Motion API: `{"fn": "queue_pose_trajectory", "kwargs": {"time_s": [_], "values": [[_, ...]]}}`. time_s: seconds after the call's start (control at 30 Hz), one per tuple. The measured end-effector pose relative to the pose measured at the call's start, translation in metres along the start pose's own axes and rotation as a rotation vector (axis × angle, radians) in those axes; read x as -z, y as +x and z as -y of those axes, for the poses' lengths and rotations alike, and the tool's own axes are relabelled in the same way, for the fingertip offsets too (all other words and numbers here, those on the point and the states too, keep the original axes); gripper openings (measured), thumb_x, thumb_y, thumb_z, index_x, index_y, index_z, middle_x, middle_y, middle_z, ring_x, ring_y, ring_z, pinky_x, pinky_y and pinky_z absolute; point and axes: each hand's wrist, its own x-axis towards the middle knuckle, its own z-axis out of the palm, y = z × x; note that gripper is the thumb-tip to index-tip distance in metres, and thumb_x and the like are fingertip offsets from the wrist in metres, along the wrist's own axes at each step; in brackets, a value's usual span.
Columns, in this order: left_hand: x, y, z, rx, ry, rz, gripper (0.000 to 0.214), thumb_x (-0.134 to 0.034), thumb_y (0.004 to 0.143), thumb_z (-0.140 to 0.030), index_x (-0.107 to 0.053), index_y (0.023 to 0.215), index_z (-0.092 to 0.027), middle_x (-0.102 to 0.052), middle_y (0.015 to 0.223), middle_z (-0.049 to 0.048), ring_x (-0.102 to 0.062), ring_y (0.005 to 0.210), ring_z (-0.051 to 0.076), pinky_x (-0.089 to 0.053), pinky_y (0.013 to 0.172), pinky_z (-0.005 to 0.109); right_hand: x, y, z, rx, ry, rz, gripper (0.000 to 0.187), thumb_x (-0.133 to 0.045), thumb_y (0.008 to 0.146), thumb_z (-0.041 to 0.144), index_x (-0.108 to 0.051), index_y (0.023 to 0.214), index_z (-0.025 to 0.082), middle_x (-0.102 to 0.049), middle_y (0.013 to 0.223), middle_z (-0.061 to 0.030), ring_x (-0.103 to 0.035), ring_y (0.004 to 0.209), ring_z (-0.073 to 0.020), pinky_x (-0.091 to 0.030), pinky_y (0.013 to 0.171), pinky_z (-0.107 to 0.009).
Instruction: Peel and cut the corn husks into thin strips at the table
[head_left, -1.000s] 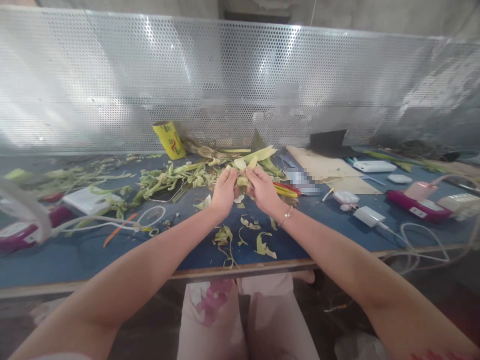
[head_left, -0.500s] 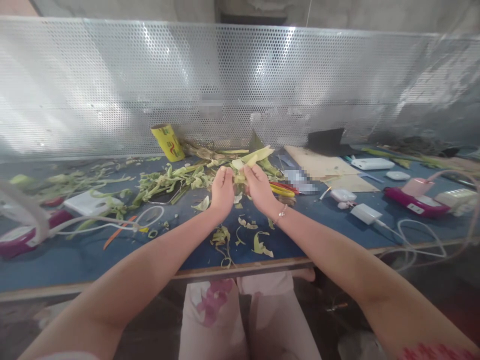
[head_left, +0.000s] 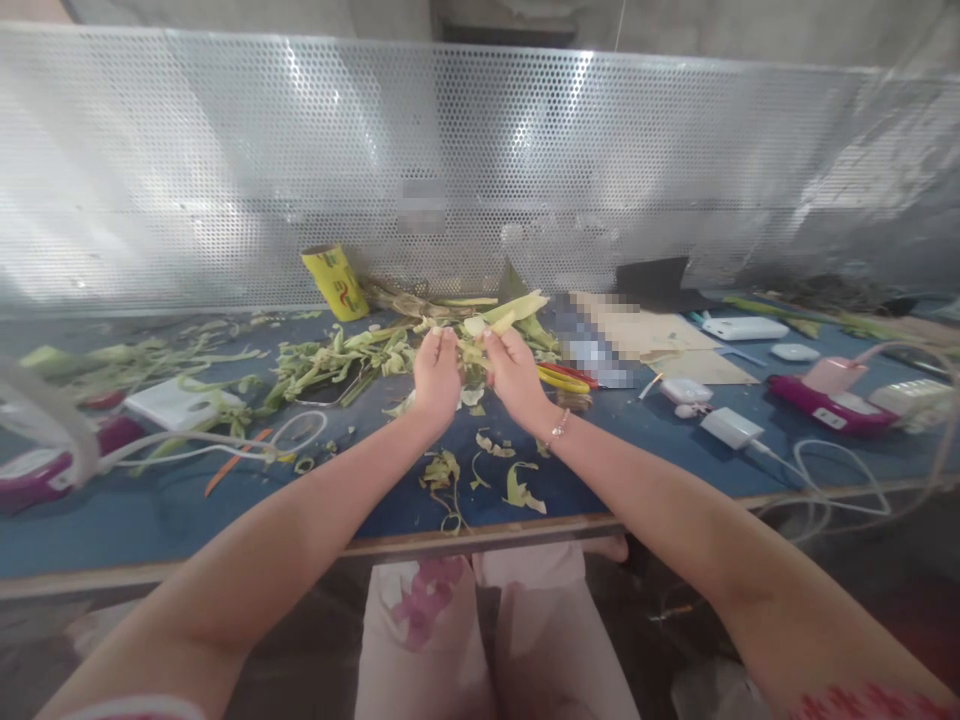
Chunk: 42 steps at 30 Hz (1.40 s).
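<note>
My left hand (head_left: 437, 378) and my right hand (head_left: 517, 380) are side by side above the middle of the table, fingers closed in a pinch. Between them is a pale yellow-green plant piece (head_left: 474, 352), gripped by both; the fingers hide part of it, and its exact kind is unclear. Just beyond the hands lies a pile of green stalks and leaves (head_left: 525, 305). More green plant stems (head_left: 337, 360) are heaped to the left of my left hand. Torn leaf scraps (head_left: 523, 487) lie on the blue tabletop (head_left: 397, 490) nearer me.
A yellow printed tube (head_left: 335, 283) leans at the back. Yellow-handled pliers (head_left: 562, 378) lie beside my right hand. To the right are cardboard (head_left: 645, 330), a white charger (head_left: 732, 427) and a magenta power strip (head_left: 832, 404). White cables (head_left: 187, 440) cross the left side. A perforated metal screen (head_left: 480, 150) stands behind.
My left hand has shifted slightly left, so the gap between the hands is a little wider. Both hands still grip the plant piece.
</note>
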Motion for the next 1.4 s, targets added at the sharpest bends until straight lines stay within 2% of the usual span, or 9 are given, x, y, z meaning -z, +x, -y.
{"fn": "queue_pose_trajectory", "kwargs": {"time_s": [0.4, 0.63, 0.8, 0.87, 0.93, 1.03, 1.17, 1.27, 1.4], "values": [[0.004, 0.002, -0.003, -0.064, 0.129, 0.012, 0.039, -0.051, 0.078, -0.055, -0.035, 0.067, -0.02, -0.029, 0.057, -0.005, -0.029, 0.044, 0.005, -0.029, 0.041, 0.02, 0.003, 0.002, -0.005, -0.061, 0.144, -0.047, 0.03, -0.048, 0.082, 0.051, -0.049, 0.078, 0.022, -0.038, 0.055, 0.0062, -0.032, 0.04, -0.0062, -0.029, 0.04, -0.022], [0.013, -0.003, -0.017, -0.251, 0.358, 0.064, 0.026, -0.052, 0.082, -0.037, -0.047, 0.065, -0.019, -0.04, 0.058, -0.0028, -0.037, 0.054, 0.009, -0.032, 0.055, 0.024, 0.005, 0.005, -0.003, -0.151, 0.212, -0.016, 0.03, -0.053, 0.08, 0.052, -0.048, 0.078, 0.022, -0.033, 0.054, 0.0067, -0.026, 0.039, -0.0059, -0.022, 0.038, -0.023], [0.019, -0.003, -0.023, -0.278, 0.496, 0.187, 0.011, -0.058, 0.077, -0.027, -0.056, 0.069, -0.02, -0.04, 0.048, -0.005, -0.036, 0.05, 0.01, -0.029, 0.057, 0.024, 0.006, 0.007, -0.006, -0.177, 0.209, -0.023, 0.032, -0.055, 0.077, 0.053, -0.046, 0.075, 0.022, -0.029, 0.053, 0.0075, -0.024, 0.039, -0.0061, -0.021, 0.038, -0.024], [0.017, -0.004, -0.02, -0.28, 0.494, 0.182, 0.013, -0.057, 0.079, -0.029, -0.054, 0.069, -0.02, -0.039, 0.049, -0.0051, -0.035, 0.049, 0.01, -0.028, 0.056, 0.024, 0.007, 0.008, -0.009, -0.171, 0.191, -0.016, 0.032, -0.053, 0.078, 0.053, -0.045, 0.076, 0.023, -0.029, 0.054, 0.0075, -0.024, 0.039, -0.0063, -0.022, 0.039, -0.024], [0.014, -0.005, -0.015, -0.246, 0.437, 0.143, 0.019, -0.053, 0.082, -0.033, -0.05, 0.068, -0.02, -0.039, 0.051, -0.0047, -0.035, 0.048, 0.009, -0.029, 0.053, 0.024, 0.009, 0.009, -0.012, -0.14, 0.15, -0.009, 0.031, -0.05, 0.08, 0.053, -0.045, 0.077, 0.023, -0.031, 0.055, 0.0071, -0.027, 0.041, -0.007, -0.023, 0.041, -0.023], [0.011, -0.006, -0.006, -0.086, 0.321, 0.15, 0.025, -0.048, 0.083, -0.042, -0.047, 0.07, -0.021, -0.038, 0.05, -0.005, -0.037, 0.045, 0.009, -0.031, 0.05, 0.024, 0.016, 0.013, -0.015, -0.064, 0.009, -0.004, 0.03, -0.045, 0.083, 0.051, -0.046, 0.076, 0.021, -0.037, 0.057, 0.0054, -0.035, 0.048, -0.009, -0.029, 0.047, -0.024], [0.015, 0.003, -0.002, 0.036, 0.216, 0.32, 0.033, -0.057, 0.075, -0.048, -0.053, 0.063, -0.018, -0.051, 0.056, -0.0006, -0.048, 0.055, 0.012, -0.04, 0.057, 0.025, 0.028, 0.019, -0.013, 0.026, -0.245, 0.008, 0.025, -0.048, 0.081, 0.042, -0.051, 0.072, 0.019, -0.045, 0.061, 0.0033, -0.039, 0.056, -0.0104, -0.031, 0.054, -0.024], [0.022, 0.013, -0.004, 0.111, 0.07, 0.373, 0.04, -0.054, 0.074, -0.053, -0.058, 0.06, -0.016, -0.057, 0.067, 0.0039, -0.053, 0.067, 0.014, -0.045, 0.065, 0.028, 0.034, 0.02, -0.009, 0.034, -0.266, 0.1, 0.024, -0.052, 0.078, 0.039, -0.052, 0.066, 0.018, -0.042, 0.055, 0.0041, -0.035, 0.052, -0.0095, -0.027, 0.051, -0.024], [0.026, 0.018, -0.005, 0.195, 0.12, 0.511, 0.031, -0.069, 0.063, -0.04, -0.065, 0.081, -0.016, -0.063, 0.084, 0.0055, -0.057, 0.082, 0.018, -0.045, 0.078, 0.032, 0.035, 0.017, -0.006, 0.061, -0.26, 0.198, 0.024, -0.055, 0.076, 0.039, -0.056, 0.067, 0.017, -0.046, 0.057, 0.0031, -0.037, 0.053, -0.0095, -0.028, 0.051, -0.024]]}}
